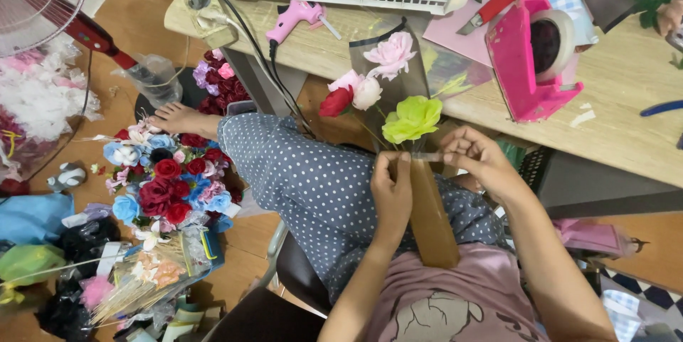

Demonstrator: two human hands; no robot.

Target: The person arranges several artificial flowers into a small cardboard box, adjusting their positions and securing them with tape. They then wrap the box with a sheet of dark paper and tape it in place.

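Left hand (391,189) is closed around the neck of a small flower bouquet (398,100) in a brown and clear sleeve, held upright over the lap just in front of the desk's (626,93) near edge. Right hand (475,161) pinches a strip of clear tape (427,157) against the sleeve; pink tape dispenser (533,57) stands on the desk behind, pink glue gun (295,18) near its left corner

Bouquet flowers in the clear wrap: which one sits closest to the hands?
The lime-green flower, lowest in the wrap, just above both hands. The red bud, white one and pink rose sit higher.
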